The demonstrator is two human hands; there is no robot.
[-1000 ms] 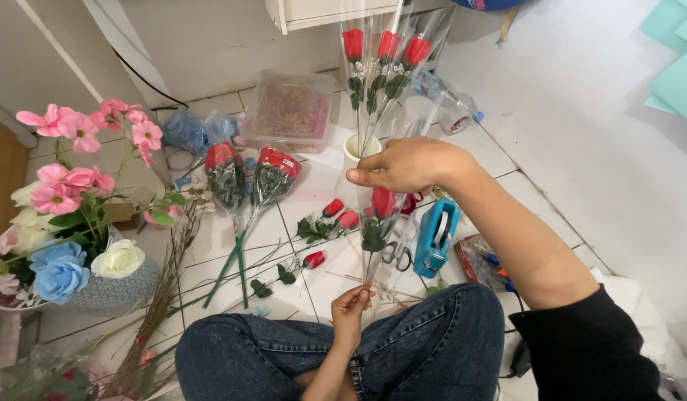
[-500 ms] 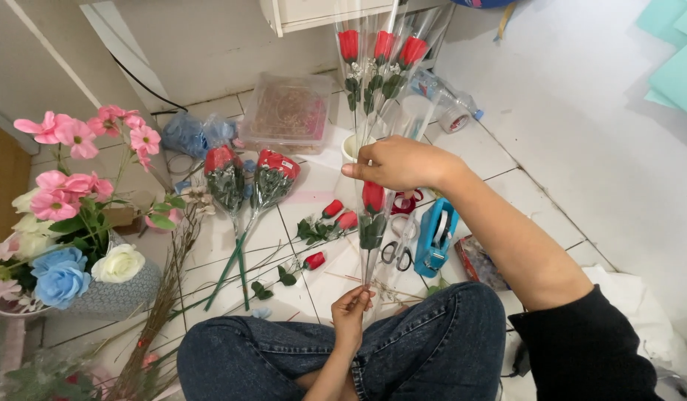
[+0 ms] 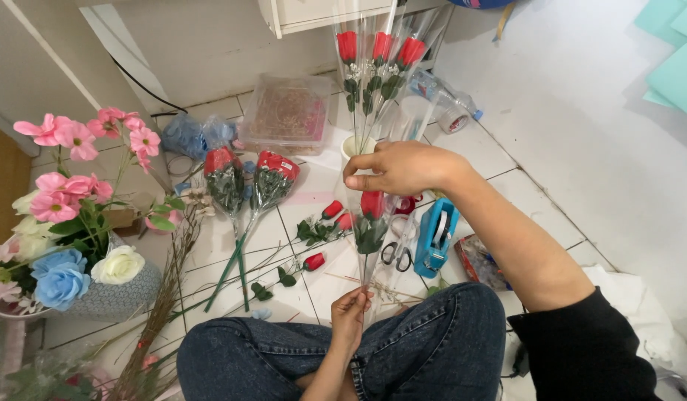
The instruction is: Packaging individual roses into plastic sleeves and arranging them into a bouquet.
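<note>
Fingers first: my left hand (image 3: 348, 315) has its fingertips (image 3: 360, 298) pinched together on the bottom of a rose stem, low in the frame, just above my jeans-clad knees (image 3: 403, 349). My right hand (image 3: 403, 168) is higher up, fingers (image 3: 367, 180) curled shut round the top of the clear cellophane sleeve (image 3: 373, 223); the single red rose (image 3: 371, 203) sits inside that sleeve, bud directly under the right fingers, leaves a bit lower, stem running down to the left fingertips. So the wrapped rose is held upright-ish btwn both hands, off the floor. Behind the right fingers, touching or nearly so (can't tell which), a white cup (image 3: 356, 147) holds three sleeved red roses (image 3: 377, 52) standing tall. Left of the right fingers, on the tiled floor (image 3: 306, 193), lie two wrapped roses (image 3: 247, 178) w/ green stems angled twd my left knee. Btwn those and the held stem: loose red buds (image 3: 325, 230) w/ leaf sprigs. Right of the held stem, near it: scissors (image 3: 397, 249) and, just beside them, a blue tape dispenser (image 3: 436, 238). Well away to the left of both hands, a pot of fake flowers (image 3: 57, 223) in pink, blue and cream. Further back, beyond the right fingers, a clear plastic box (image 3: 286, 115) and a tape roll (image 3: 455, 119). Dried twigs (image 3: 161, 297) lie left of my left knee.
</note>
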